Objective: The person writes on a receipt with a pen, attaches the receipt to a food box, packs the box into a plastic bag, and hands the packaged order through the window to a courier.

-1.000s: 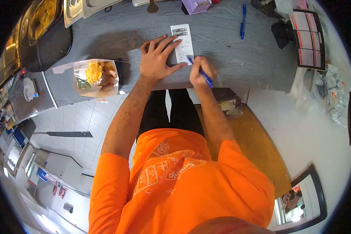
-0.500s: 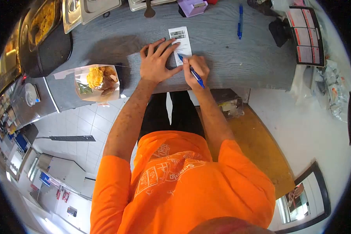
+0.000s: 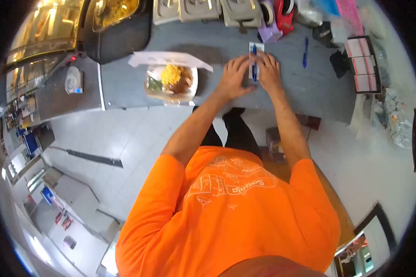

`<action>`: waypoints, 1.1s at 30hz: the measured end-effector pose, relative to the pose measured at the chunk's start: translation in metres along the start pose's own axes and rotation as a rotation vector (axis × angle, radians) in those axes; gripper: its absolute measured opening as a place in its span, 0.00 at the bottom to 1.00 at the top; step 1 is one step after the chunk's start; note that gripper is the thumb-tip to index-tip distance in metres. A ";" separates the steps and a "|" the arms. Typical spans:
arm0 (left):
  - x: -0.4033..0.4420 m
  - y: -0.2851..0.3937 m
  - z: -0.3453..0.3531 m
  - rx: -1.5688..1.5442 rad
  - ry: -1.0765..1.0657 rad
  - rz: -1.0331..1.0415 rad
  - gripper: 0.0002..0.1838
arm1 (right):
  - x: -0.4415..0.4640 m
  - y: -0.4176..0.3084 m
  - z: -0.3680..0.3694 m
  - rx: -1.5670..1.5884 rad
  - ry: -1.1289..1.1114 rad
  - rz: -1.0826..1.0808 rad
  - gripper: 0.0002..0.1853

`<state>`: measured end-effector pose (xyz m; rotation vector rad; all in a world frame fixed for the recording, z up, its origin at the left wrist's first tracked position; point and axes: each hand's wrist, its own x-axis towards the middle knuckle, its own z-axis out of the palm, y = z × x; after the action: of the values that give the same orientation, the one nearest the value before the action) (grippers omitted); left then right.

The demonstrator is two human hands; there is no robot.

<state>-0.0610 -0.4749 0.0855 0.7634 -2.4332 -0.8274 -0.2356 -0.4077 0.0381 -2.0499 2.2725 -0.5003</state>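
A narrow printed paper slip (image 3: pixel 259 46) lies on the grey counter, with a blue pen (image 3: pixel 254 69) lengthwise on it. My left hand (image 3: pixel 234 77) rests at the slip's left side, fingers stretched out and apart. On the other side, my right hand (image 3: pixel 269 73) lies with its fingers extended, their tips over the slip beside the pen. Neither hand is wrapped round anything; whether the right fingertips touch the pen is hard to tell. To the left stands an open takeaway box (image 3: pixel 194 87) holding yellow food, brown pieces and something green.
A second blue pen (image 3: pixel 305 53) lies farther right. Lidded metal pans (image 3: pixel 198 10) line the back, near a purple tape dispenser (image 3: pixel 270 33) and a red one (image 3: pixel 284 21). A rack of red-and-white cards (image 3: pixel 363 64) stands at the right. The counter (image 3: pixel 208 55) ends just before my body.
The pen has left my right hand's writing grip and now lies on the slip. My right hand has flattened out. The view has shifted, so the counter's things appear elsewhere.
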 end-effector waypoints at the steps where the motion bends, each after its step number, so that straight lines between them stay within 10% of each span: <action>1: -0.005 0.013 -0.015 -0.075 0.023 0.062 0.39 | 0.011 -0.006 -0.010 -0.018 0.032 0.001 0.28; 7: -0.097 -0.014 -0.178 0.156 0.214 0.230 0.20 | 0.052 -0.132 -0.078 0.667 0.056 -0.076 0.31; 16: -0.129 -0.129 -0.178 0.397 0.105 0.162 0.08 | 0.094 -0.229 -0.055 0.330 -0.169 0.008 0.32; 25: -0.196 -0.162 -0.199 0.028 0.234 0.202 0.13 | -0.016 -0.299 -0.017 0.139 -0.056 0.156 0.30; 33: -0.157 -0.196 -0.156 -0.037 0.082 -0.150 0.38 | -0.030 -0.299 0.029 0.331 0.247 0.211 0.31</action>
<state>0.2138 -0.5699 0.0315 0.9563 -2.3042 -0.8770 0.0625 -0.4069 0.0841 -1.6494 2.3015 -1.0800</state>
